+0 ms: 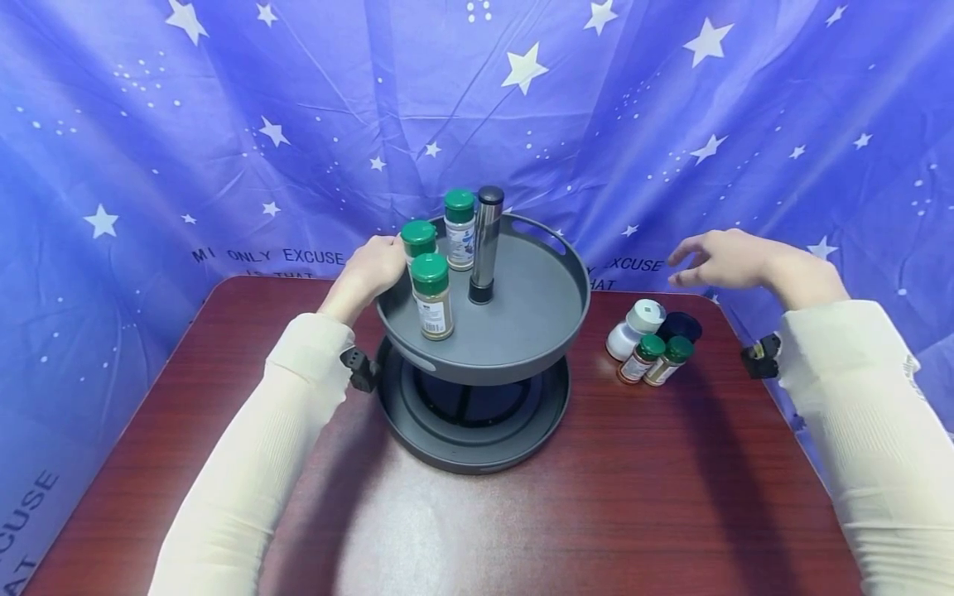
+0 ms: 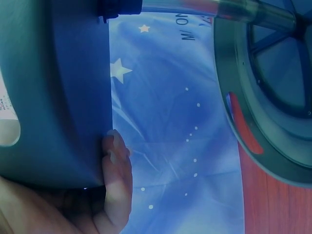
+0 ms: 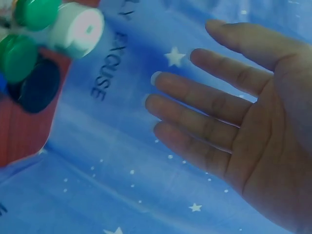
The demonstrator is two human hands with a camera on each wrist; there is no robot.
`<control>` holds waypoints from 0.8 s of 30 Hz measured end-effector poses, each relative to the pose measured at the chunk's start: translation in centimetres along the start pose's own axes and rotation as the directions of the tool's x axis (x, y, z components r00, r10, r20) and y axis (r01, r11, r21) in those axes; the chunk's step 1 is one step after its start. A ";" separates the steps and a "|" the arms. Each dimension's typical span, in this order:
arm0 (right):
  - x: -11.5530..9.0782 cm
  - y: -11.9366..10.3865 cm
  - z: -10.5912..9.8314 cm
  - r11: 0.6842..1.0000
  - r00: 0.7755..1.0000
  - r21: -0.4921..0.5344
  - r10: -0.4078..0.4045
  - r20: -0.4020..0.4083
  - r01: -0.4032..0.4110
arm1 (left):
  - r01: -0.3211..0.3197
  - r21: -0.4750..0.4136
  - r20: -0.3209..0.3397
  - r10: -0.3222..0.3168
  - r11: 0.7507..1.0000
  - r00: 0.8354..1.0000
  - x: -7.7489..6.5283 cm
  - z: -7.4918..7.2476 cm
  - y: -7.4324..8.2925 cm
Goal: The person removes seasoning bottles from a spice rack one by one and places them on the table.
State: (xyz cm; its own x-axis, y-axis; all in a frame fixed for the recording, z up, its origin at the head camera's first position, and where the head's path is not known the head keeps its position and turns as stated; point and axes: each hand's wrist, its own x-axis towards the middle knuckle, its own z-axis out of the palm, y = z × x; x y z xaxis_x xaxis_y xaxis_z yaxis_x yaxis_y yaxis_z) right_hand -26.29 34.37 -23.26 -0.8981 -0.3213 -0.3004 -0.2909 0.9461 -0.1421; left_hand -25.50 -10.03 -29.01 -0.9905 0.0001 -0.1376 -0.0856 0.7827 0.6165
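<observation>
A grey two-tier turntable organizer (image 1: 522,290) stands mid-table with a metal post (image 1: 487,236) through its upper tray. My left hand (image 1: 376,265) grips the left rim of that upper tray; the left wrist view shows its fingers (image 2: 118,180) curled beneath the tray. Three green-capped spice jars (image 1: 432,302) stand on the upper tray, close by this hand. Over the back right of the table, my right hand (image 1: 723,258) is held in the air with nothing in it. In the right wrist view its fingers (image 3: 204,100) are spread and nearly straight.
Below and left of the right hand, a white-capped bottle (image 1: 633,327), a dark-lidded container (image 1: 680,325) and two small green-capped jars (image 1: 643,360) stand together on the red-brown table (image 1: 633,497). A blue star-patterned cloth (image 1: 447,108) hangs behind the table.
</observation>
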 end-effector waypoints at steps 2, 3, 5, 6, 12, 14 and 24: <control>-0.1 -0.3 -0.3 1.000 1.000 0.021 0.001 -0.012 0.000 | -0.001 -0.002 0.000 0.001 1.000 1.000 0.0 0.0 0.0; -0.2 -0.5 -0.5 1.000 1.000 0.025 0.000 -0.017 0.000 | -0.001 -0.003 0.000 0.001 1.000 1.000 0.0 0.0 0.0; -0.4 -0.8 -0.8 1.000 1.000 0.030 0.006 -0.024 -0.005 | -0.004 -0.009 0.000 0.004 1.000 1.000 0.0 0.0 0.0; -0.5 -0.9 -1.0 1.000 1.000 0.031 0.008 -0.026 -0.007 | -0.003 -0.012 0.000 0.003 1.000 1.000 0.0 0.0 0.0; -0.6 -1.5 -1.8 1.000 0.998 0.031 0.008 -0.057 -0.006 | -0.002 -0.018 -0.004 0.002 1.000 1.000 -0.1 0.0 0.0; -0.6 -1.9 -1.9 1.000 0.998 0.027 -0.003 -0.068 0.004 | -0.002 -0.019 -0.003 0.002 1.000 1.000 -0.2 0.0 0.1; -1.0 -4.9 -3.0 0.999 0.990 0.014 -0.042 -0.134 0.045 | 0.004 -0.022 -0.003 -0.005 1.000 1.000 -0.2 -0.1 0.0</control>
State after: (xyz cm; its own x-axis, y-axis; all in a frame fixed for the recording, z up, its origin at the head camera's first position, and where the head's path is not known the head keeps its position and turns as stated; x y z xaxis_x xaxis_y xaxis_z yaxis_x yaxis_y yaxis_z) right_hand -24.91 30.16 -19.40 -0.9211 -0.3527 -0.1648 -0.3262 0.9303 -0.1680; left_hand -25.29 -10.04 -28.91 -0.9905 -0.0056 -0.1377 -0.0923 0.7689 0.6327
